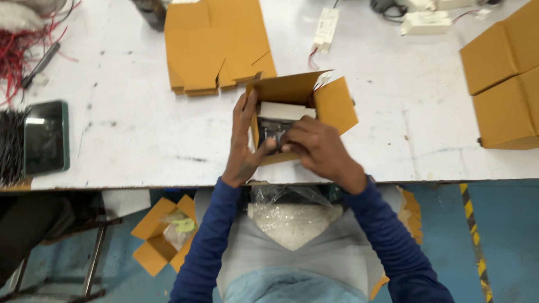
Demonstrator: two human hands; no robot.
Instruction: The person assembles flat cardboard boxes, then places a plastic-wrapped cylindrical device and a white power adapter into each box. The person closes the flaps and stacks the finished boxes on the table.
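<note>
This is a packing station in a small workshop or factory. A scuffed white worktable (140, 129) carries a stack of flat brown cardboard box blanks (210, 45), closed brown cardboard cartons (502, 84), small white electrical units with wires (325, 28) and a bundle of red wires (17, 50). Below it, the blue-painted floor bears a yellow-and-black hazard stripe (476, 241).

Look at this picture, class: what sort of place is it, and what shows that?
Probably a small factory packing bench. Flat cardboard blanks lie stacked on the white worktable, closed cartons wait at one side, and both hands press parts into an open carton.
</note>
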